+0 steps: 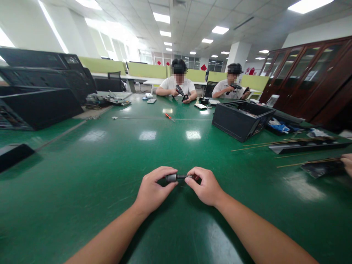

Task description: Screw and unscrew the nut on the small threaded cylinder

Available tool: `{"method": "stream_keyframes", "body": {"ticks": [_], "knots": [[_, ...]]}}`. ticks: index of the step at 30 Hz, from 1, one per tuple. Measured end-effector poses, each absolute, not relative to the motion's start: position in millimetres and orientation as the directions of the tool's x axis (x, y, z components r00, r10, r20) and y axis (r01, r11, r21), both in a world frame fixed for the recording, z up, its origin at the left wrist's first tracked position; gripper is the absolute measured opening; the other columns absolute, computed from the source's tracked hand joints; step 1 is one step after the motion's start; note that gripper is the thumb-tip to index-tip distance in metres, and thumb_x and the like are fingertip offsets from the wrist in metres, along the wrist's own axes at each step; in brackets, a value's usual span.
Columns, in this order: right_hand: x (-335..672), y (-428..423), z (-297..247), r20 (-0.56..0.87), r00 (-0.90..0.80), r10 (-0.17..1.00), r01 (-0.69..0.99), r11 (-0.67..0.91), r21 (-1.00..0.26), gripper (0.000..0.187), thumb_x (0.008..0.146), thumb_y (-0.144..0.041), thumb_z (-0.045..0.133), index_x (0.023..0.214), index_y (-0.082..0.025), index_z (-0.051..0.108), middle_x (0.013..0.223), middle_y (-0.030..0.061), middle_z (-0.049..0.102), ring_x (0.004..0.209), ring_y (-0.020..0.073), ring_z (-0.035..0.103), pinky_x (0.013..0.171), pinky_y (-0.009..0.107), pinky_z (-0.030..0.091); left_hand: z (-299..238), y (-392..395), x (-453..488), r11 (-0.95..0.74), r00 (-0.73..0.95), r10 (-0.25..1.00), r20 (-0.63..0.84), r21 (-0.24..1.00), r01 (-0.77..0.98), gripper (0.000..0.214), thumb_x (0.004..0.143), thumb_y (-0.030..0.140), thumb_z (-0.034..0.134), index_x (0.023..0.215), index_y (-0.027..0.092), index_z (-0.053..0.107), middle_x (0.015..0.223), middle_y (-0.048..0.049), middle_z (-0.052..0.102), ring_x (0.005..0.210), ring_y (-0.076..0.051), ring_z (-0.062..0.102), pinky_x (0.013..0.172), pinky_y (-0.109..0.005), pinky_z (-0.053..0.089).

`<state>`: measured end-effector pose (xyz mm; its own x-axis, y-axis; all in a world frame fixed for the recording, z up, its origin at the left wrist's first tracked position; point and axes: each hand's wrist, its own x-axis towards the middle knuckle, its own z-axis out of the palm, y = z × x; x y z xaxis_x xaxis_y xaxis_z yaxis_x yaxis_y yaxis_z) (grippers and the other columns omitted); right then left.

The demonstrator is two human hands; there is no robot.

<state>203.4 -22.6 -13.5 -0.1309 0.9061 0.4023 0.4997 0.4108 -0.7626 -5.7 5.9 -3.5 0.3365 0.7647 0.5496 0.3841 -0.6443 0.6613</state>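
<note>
Both my hands meet low over the green table (115,172). My left hand (153,189) pinches the grey metal end of a small cylindrical part (175,178). My right hand (204,186) is closed on the part's other end, where a dark thin shaft and something reddish show between the fingers. The part lies level between the two hands, just above the table top. What the right fingers cover is hidden.
A black crate (239,120) stands at the right, with flat black panels (305,145) and thin rods beside it. An orange screwdriver (169,117) lies mid-table. Black computer cases (41,95) stack at the left. Two people sit at the far end holding tools. Another person's hand (347,164) shows at the right edge.
</note>
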Motion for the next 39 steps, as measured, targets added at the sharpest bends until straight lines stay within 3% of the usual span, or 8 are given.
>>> {"method": "stream_keyframes", "body": {"ticks": [39], "knots": [[210.8,-20.5,-11.7,0.398,-0.105,0.911,0.495,0.395,-0.774,0.010,0.084,-0.026,0.063,0.079,-0.018,0.067,0.072,0.0014,0.065,0.068,0.0153,0.057,0.064,0.027,0.043,-3.0,6.2,-6.2,-0.614,0.305,0.789,0.534,0.668,0.420,0.024,0.075,0.020,0.073,0.098,0.024,0.072,0.098,-0.0031,0.072,0.092,-0.020,0.067,0.086,-0.033,0.053]]}}
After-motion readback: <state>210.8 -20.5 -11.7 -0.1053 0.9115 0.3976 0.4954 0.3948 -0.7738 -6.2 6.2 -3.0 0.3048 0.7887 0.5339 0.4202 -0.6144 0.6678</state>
